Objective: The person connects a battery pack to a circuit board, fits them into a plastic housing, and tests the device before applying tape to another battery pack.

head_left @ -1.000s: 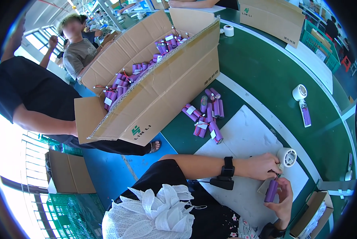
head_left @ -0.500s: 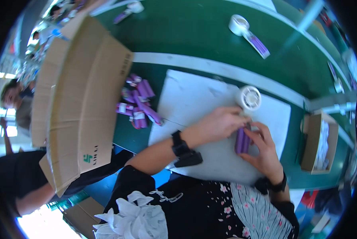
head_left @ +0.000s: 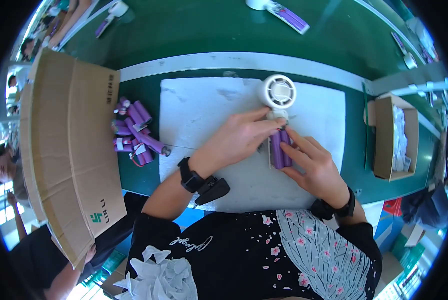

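Note:
A white handheld fan [head_left: 265, 95] lies on a pale foam sheet [head_left: 209, 192], its round head pointing away from me. In its opened handle sits a purple battery pack [head_left: 278, 152] of side-by-side cells. My left hand [head_left: 229, 137] comes from the left, fingers pinched at the fan's neck, just above the cells. What lies under those fingertips is too small to tell. My right hand [head_left: 311, 162] is closed around the right side of the battery pack, its fingertips meeting the left ones at the top end.
Left of the sheet lies a pile of purple battery packs [head_left: 136, 127] beside a large cardboard box [head_left: 79, 140]. A small open carton [head_left: 384, 140] with white pieces stands at right. More fans [head_left: 286, 17] rest on the green conveyor [head_left: 199, 30] beyond a pale rail. Another person's hand [head_left: 90, 254] touches the large box.
The view has shifted, so the workbench things sit further left and higher. Both my hands stay at the fan's neck and battery pack; the left fingers now reach further over the neck.

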`<state>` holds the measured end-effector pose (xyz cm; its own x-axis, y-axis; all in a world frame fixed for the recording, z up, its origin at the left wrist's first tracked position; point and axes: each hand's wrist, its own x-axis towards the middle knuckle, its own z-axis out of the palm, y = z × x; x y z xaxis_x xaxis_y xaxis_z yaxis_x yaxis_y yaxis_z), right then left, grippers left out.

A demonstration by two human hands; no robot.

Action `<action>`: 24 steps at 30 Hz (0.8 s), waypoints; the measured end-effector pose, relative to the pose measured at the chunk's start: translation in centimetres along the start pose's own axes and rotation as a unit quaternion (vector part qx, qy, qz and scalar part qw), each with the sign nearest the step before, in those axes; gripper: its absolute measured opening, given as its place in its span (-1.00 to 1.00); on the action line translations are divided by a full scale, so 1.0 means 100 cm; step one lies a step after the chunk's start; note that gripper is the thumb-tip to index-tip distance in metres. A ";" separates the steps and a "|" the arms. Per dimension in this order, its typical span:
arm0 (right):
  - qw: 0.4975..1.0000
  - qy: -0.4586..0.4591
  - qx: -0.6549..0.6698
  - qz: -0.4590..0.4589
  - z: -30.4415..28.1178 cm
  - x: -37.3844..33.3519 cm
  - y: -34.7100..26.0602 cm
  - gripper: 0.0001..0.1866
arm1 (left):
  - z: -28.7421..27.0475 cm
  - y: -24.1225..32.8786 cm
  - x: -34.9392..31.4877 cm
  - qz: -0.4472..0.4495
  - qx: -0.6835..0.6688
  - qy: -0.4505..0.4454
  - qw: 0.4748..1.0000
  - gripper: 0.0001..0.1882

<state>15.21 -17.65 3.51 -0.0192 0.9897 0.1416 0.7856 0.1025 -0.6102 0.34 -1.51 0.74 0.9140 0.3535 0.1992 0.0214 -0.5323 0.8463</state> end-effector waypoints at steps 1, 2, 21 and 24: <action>1.000 0.001 -0.010 0.002 -0.001 -0.001 -0.001 -0.43 | -0.004 0.001 -0.002 -0.006 0.005 0.002 1.000 -0.66; 1.000 0.003 -0.015 -0.005 0.002 -0.003 0.001 -0.44 | 0.001 -0.007 -0.004 0.037 0.015 0.014 0.999 -0.68; 0.997 0.029 0.016 0.073 0.010 -0.001 -0.001 -0.60 | 0.003 -0.006 0.000 0.058 -0.033 0.057 0.996 -0.75; 0.991 0.048 0.064 0.104 0.011 0.008 -0.008 -0.53 | 0.000 -0.004 -0.001 0.042 -0.037 0.037 0.998 -0.72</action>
<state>13.90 -16.85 3.27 0.1976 0.9776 0.0722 0.6813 -0.0840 -0.7272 0.27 -1.36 0.40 0.8785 0.3679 0.3048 -0.0866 -0.5048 0.8589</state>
